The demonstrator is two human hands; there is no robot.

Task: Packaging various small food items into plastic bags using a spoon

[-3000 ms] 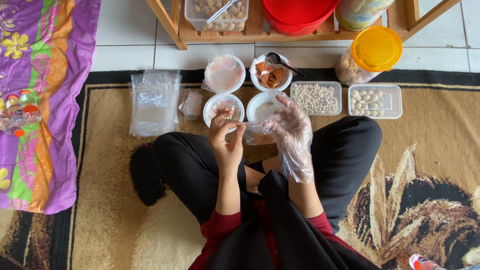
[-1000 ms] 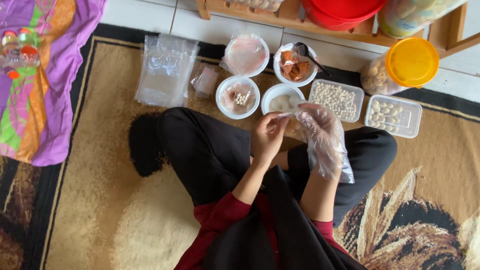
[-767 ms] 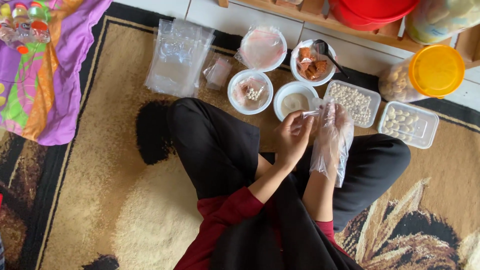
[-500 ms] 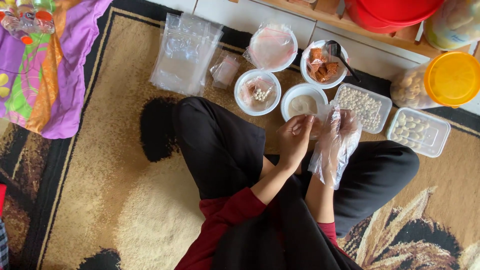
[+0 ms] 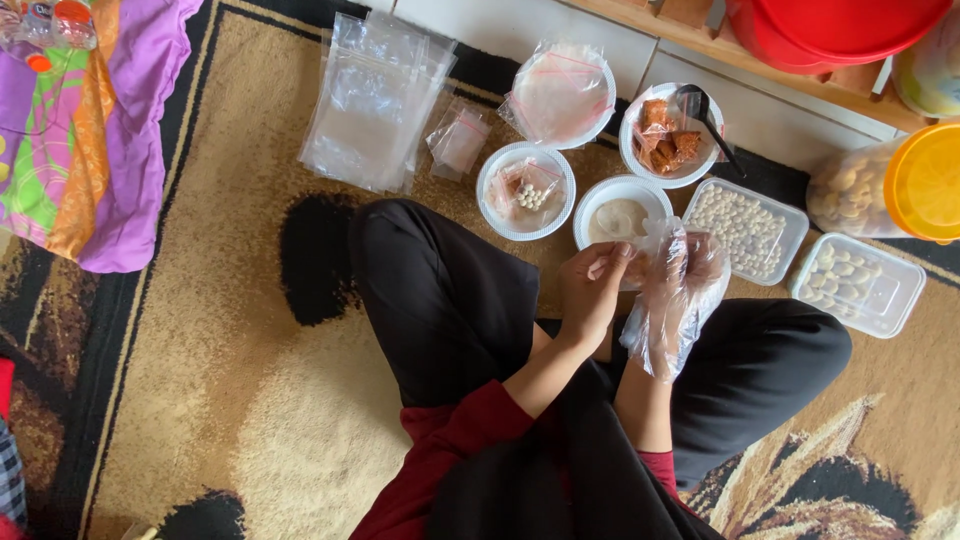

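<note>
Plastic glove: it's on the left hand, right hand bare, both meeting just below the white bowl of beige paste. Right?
Swapped. The head view shows the clear plastic glove on the right hand; the left hand is bare. They do meet just below the white bowl of beige paste.

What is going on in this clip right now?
A person sits cross-legged on a patterned rug. The bare left hand and the right hand, covered by a loose clear plastic glove, meet over a small clear bag held between them, just in front of a white bowl of pale powder. Around them lie a stack of empty clear bags, a bowl holding a filled packet and tubs of small pale snacks.
</note>
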